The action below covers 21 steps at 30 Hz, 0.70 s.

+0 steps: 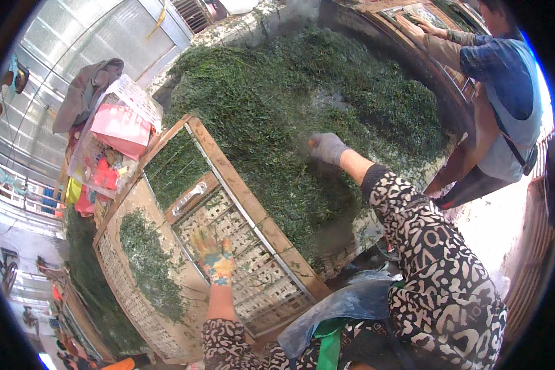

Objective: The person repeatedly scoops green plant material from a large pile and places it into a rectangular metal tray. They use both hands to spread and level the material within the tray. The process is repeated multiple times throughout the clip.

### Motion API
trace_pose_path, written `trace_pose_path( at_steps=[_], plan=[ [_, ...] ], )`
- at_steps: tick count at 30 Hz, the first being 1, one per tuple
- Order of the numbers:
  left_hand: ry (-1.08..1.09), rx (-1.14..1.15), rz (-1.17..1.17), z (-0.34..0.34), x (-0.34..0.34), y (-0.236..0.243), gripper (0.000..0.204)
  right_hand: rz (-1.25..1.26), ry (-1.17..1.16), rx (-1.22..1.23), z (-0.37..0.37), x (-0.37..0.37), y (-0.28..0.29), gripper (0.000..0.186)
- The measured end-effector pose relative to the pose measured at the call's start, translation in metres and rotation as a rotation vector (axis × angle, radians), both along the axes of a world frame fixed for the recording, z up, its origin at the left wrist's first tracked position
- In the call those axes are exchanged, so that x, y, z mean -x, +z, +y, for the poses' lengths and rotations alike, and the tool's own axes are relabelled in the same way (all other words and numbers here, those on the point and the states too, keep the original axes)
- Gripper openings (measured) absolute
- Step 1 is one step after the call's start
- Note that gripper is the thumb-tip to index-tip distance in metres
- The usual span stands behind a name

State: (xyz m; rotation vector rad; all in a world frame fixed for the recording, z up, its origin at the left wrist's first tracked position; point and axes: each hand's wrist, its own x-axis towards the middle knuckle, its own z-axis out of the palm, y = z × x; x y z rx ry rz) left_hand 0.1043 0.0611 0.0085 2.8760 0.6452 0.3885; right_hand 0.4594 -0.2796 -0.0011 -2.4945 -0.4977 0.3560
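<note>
Trough (243,32) heaped with green shreds (246,86); tan board (131,203) bears 1 patch (145,259).

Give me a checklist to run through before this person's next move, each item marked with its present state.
1. Left hand, in a yellow glove with blue stains, free of objects: ok, fingers spread, nothing seen in it.
2. Left hand touching the white perforated board below it: cannot tell.
3. Right hand, in a grey fabric glove, holding some of the dark green shredded leaf heap: cannot tell.
4. Clear handle on the brown wooden frame uncovered by hands: ok.
5. Beige flat panel beside the frame free of green shreds: not ok, a clump lies on it.
6. Co-worker's hands apart from this person's: ok.
</note>
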Motion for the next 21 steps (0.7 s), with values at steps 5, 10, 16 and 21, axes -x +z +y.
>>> trace_pose_path(
  at_steps=[5,10,16,21],
  plan=[
    [0.014,-0.11,0.046,0.012,-0.001,-0.011,0.077,0.057,0.037,-0.501,-0.019,-0.016,0.085,0.044],
    [0.05,-0.149,0.135,0.006,-0.005,-0.005,0.077,-0.137,0.197,-0.733,-0.021,0.001,0.267,0.027],
    [0.037,-0.138,0.163,0.008,-0.005,-0.001,0.082,-0.448,0.496,-1.141,-0.033,0.069,0.452,0.023],
    [0.096,0.148,-0.353,0.002,-0.029,0.005,0.064,-0.581,0.285,-0.325,-0.027,0.08,0.437,0.03]
  ],
)
